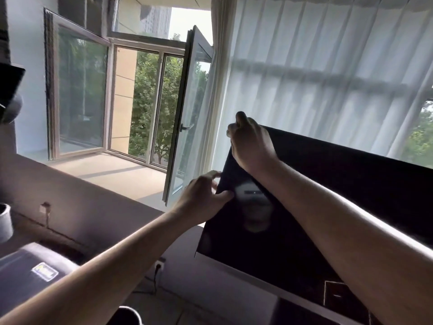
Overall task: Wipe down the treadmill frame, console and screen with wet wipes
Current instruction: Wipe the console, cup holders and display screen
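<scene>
Bare forearms and hands — entirely uncovered.

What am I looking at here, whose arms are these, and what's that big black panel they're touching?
This is one picture from a camera worn on a person's head, looking forward and down, so the two bare arms are the wearer's own. The black panel is the treadmill's screen. The left hand pinches its left edge, thumb on the front. The right hand sits curled at the top corner; whether it holds a wipe cannot be seen. Behind are a white curtain and an open window.
</scene>
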